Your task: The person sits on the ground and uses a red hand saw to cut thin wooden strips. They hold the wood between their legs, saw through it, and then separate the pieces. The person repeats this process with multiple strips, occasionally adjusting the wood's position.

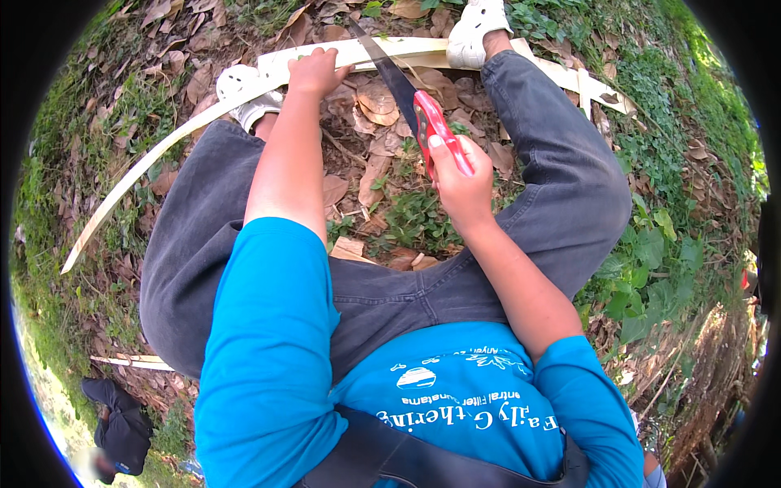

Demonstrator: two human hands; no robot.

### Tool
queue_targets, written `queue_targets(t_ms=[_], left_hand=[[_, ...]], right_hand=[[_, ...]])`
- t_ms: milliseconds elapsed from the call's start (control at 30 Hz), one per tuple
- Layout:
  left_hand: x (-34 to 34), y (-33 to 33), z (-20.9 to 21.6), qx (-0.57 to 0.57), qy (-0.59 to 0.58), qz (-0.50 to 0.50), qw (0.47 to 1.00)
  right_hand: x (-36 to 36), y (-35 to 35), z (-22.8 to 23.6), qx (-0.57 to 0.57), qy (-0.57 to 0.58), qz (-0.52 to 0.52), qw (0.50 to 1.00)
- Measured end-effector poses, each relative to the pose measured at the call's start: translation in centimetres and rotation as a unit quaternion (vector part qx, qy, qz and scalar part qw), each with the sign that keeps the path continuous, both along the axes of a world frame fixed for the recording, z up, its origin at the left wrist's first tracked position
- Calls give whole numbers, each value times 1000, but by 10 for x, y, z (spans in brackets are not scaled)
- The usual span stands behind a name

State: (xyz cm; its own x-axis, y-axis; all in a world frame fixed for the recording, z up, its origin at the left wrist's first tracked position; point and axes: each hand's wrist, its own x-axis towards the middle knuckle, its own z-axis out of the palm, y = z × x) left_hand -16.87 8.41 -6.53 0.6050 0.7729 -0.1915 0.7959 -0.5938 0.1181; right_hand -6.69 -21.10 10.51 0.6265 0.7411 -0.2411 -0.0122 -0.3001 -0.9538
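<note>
A long, pale strip of wood lies across the ground in front of my feet, looking bent toward the rim of the head view. My left hand is closed over it, left of the middle. In my right hand is a hand saw, my fingers wrapped round its red handle. Its dark blade points up and to the left, over the strip; whether the teeth touch the wood I cannot tell.
My right white clog rests at the wood, and my left clog is partly behind the strip. Dry leaves and green plants cover the ground. A person in dark clothes is at the lower left.
</note>
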Motion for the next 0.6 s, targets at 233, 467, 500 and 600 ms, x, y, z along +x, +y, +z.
queue_targets(t_ms=[233,467,500,600], left_hand=[[2,1,10,8,27,-20,999],[8,20,-2,-17,37,-51,998],[5,24,-8,-14,40,-52,998],[7,30,-5,-54,34,-46,997]], right_hand=[[-2,3,4,-14,-17,9,1000],[8,9,25,-70,-31,48,996],[8,2,32,-72,-17,48,996],[7,-31,68,-85,28,36,995]])
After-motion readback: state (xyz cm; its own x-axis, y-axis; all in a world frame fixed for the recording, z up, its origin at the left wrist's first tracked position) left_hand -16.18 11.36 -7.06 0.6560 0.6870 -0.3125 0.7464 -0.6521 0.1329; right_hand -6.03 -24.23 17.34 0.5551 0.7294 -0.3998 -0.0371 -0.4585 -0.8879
